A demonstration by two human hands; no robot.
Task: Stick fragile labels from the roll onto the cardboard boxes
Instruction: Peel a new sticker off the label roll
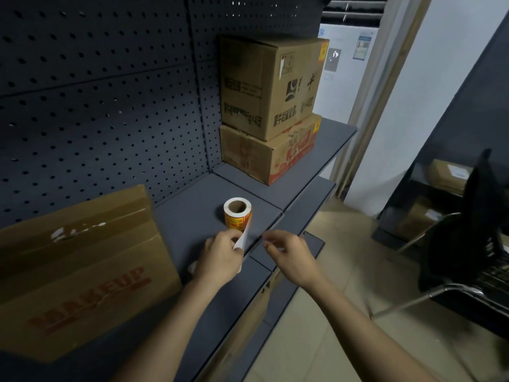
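Observation:
A roll of orange fragile labels (237,214) stands on end on the dark shelf (198,199). Its white backing strip (242,238) trails down to my left hand (221,257), which pinches the strip's end just in front of the roll. My right hand (289,253) hovers to the right, apart from the strip, fingers loosely curled and holding nothing. A large "MAKEUP" cardboard box (80,268) sits at the left of the shelf. Two cardboard boxes are stacked at the back right, the upper box (272,86) on the lower box (270,155), each with an orange label near its top right corner.
A pegboard wall (104,106) backs the shelf. A lower shelf edge (289,260) juts out under my right hand. A black chair (468,244) stands on the tiled floor at right, with more boxes (446,175) behind it.

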